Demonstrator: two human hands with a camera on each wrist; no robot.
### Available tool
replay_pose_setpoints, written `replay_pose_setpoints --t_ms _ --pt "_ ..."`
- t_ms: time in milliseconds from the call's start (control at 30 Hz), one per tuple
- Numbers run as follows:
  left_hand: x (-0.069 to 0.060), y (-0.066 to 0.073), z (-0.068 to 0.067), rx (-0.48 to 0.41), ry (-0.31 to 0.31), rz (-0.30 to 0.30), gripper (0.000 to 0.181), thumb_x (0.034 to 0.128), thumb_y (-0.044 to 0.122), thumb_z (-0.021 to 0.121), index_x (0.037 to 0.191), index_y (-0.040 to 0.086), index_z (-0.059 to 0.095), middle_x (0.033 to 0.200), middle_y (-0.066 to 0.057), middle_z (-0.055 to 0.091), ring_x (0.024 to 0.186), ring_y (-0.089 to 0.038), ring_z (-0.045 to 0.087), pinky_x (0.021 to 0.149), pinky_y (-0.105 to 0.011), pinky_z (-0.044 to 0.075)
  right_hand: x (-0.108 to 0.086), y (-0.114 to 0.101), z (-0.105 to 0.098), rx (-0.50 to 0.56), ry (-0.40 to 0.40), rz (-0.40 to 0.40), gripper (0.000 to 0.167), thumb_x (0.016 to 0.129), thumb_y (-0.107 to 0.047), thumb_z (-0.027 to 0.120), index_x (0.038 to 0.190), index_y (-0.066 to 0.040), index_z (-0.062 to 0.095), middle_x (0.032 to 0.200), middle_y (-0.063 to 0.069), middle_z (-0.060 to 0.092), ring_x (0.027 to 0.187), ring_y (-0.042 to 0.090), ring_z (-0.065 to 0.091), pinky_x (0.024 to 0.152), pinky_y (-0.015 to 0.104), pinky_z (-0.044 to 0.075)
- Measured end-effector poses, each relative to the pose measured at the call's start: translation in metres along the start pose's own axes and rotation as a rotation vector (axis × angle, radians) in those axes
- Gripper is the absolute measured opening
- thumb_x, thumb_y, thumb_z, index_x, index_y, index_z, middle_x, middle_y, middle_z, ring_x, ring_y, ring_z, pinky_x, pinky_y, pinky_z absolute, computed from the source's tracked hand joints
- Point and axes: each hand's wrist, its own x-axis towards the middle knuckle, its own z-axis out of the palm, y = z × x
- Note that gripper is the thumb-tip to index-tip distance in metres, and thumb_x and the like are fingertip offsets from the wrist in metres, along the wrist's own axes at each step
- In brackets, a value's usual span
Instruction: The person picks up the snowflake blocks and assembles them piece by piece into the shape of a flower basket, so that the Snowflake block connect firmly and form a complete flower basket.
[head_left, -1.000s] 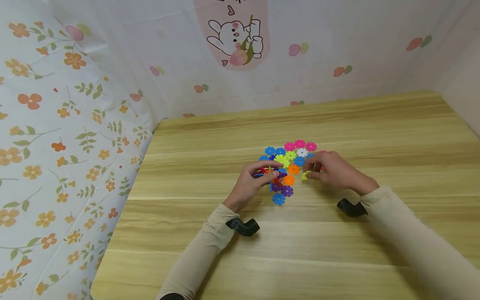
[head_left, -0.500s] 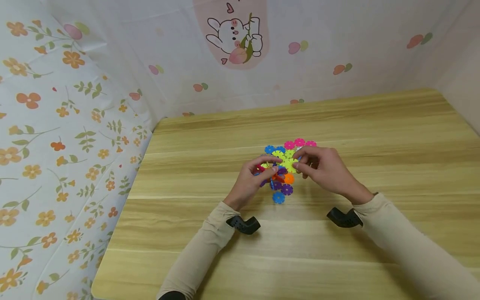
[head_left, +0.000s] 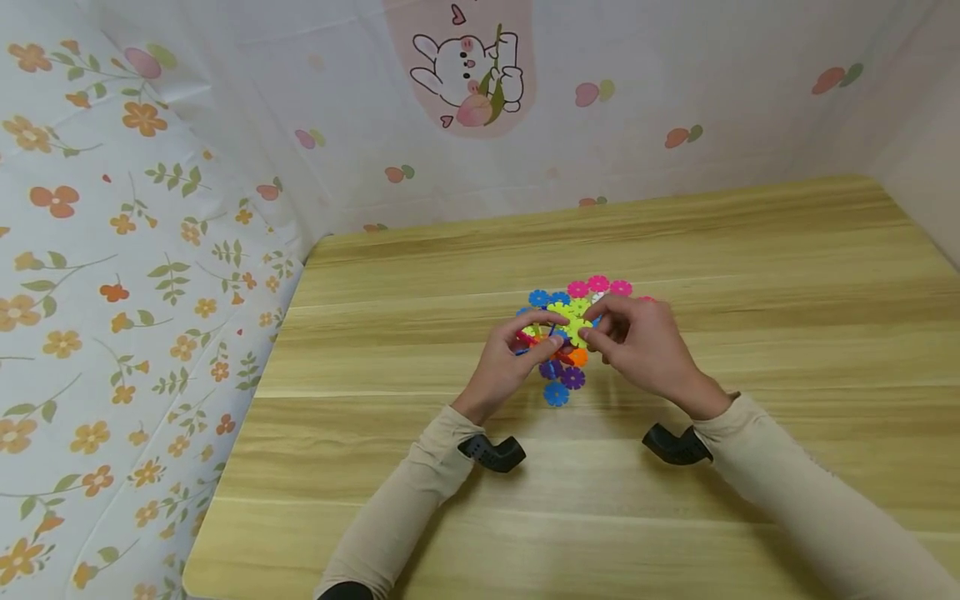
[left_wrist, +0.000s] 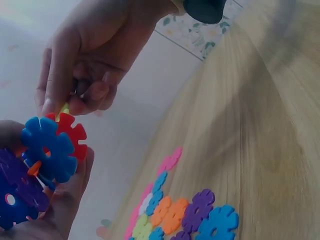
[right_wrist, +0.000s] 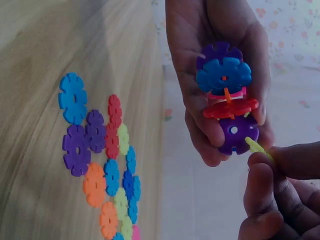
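Note:
My left hand (head_left: 504, 362) holds a joined cluster of notched plastic flower discs above the table. In the right wrist view the cluster shows a blue disc (right_wrist: 225, 75), a red disc (right_wrist: 231, 108) and a purple disc (right_wrist: 235, 136) slotted at angles to one another. Between thumb and forefinger, my right hand (head_left: 645, 343) pinches a yellow disc (right_wrist: 259, 147), edge-on in that view. Its rim meets the purple disc; whether the slots are locked I cannot tell. Fingers hide part of the cluster.
Several loose flower discs lie flat below the hands, among them a pink disc (head_left: 598, 284), an orange disc (right_wrist: 94, 185) and a blue disc (head_left: 557, 394). They rest on a wooden table (head_left: 600, 500). A patterned curtain (head_left: 637, 108) hangs behind it.
My right hand has moved left from beside the loose discs, bringing the yellow disc up to the cluster. My left hand stays nearly in place, still holding the cluster.

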Motion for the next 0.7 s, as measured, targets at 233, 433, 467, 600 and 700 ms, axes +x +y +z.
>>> replay_pose_setpoints --t_ms 233,433,467,600,700 --pt "0.001 0.0 0.007 0.039 0.021 0.028 0.024 0.0995 0.012 0.059 0.123 0.011 0.063 0.123 -0.009 0.053 0.096 -0.026 0.061 0.072 -0.057 0.056 -0.003 0.002 0.007 0.112 0.023 0.055 0.007 0.085 0.005 0.072 0.086 0.002 0.066 0.063 0.006 0.066 0.048 0.016 0.059 0.048 0.024 0.048" --pt "-0.001 0.0 0.009 0.01 0.003 -0.033 0.025 0.0993 0.012 0.06 0.124 0.01 0.061 0.127 -0.009 0.049 0.088 -0.044 0.065 0.073 -0.054 0.058 -0.005 0.008 0.006 0.198 -0.08 0.138 0.007 0.092 -0.004 0.069 0.094 0.002 0.066 0.069 0.012 0.067 0.053 0.021 0.063 0.047 0.026 0.047" --pt "-0.001 0.0 0.008 0.017 0.007 -0.033 0.025 0.0994 0.012 0.06 0.125 0.01 0.061 0.128 -0.009 0.049 0.088 -0.043 0.064 0.072 -0.049 0.058 -0.004 0.01 0.004 0.195 -0.109 0.148 0.009 0.094 -0.008 0.067 0.095 0.001 0.067 0.071 0.012 0.067 0.055 0.022 0.064 0.047 0.026 0.045" --pt "-0.003 -0.002 0.001 0.04 0.047 -0.02 0.027 0.0994 0.018 0.061 0.126 0.012 0.061 0.129 -0.007 0.055 0.071 -0.033 0.057 0.059 -0.03 0.049 0.004 0.023 -0.01 0.097 -0.192 0.151 0.019 0.101 -0.019 0.058 0.102 -0.002 0.069 0.079 0.011 0.068 0.061 0.027 0.064 0.049 0.027 0.044" --pt "-0.005 -0.004 -0.006 0.04 0.083 -0.007 0.025 0.0993 0.019 0.061 0.123 0.011 0.064 0.122 -0.008 0.062 0.053 -0.021 0.043 0.049 -0.025 0.037 0.015 0.04 -0.023 -0.073 -0.226 0.123 0.018 0.099 -0.016 0.061 0.101 -0.001 0.07 0.084 0.012 0.07 0.062 0.024 0.062 0.053 0.028 0.046"
